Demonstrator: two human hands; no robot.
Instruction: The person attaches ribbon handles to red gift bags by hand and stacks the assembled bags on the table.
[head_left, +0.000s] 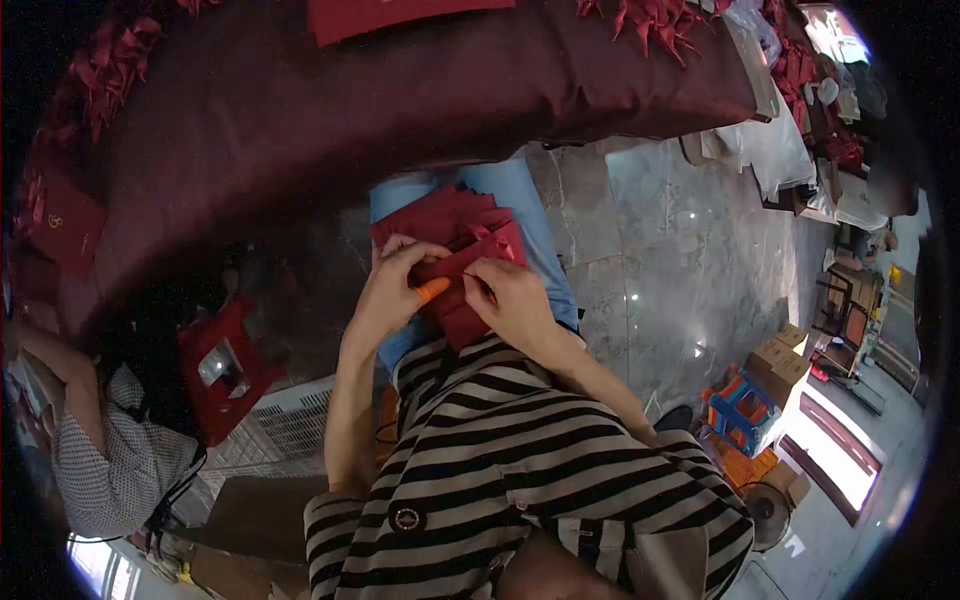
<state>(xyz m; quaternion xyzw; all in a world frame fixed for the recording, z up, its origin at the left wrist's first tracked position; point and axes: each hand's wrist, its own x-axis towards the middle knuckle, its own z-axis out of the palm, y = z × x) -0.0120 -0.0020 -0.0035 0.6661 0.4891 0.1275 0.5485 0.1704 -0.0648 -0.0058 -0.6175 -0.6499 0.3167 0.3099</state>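
Note:
Several flat dark red gift bags (430,217) lie stacked across my lap, on light blue trousers (545,225). Over them is a dark red ribboned gift bag (462,318), with a shiny ribbon (505,242) near its upper right corner. My left hand (395,290) grips its left side, fingers curled, with an orange wrap (432,290) on one digit. Just to the right, my right hand (512,300) is closed in a pinch at the bag's middle; the fingertips partly hide what lies between them.
A cloth-covered table (400,100) stands ahead, with red ribbon bunches (655,22) and a red item (400,12) on it. A person in a patterned garment (110,470) sits at left, near a red stool (225,370). Cardboard boxes (775,365) and a blue-orange crate (740,410) stand at right.

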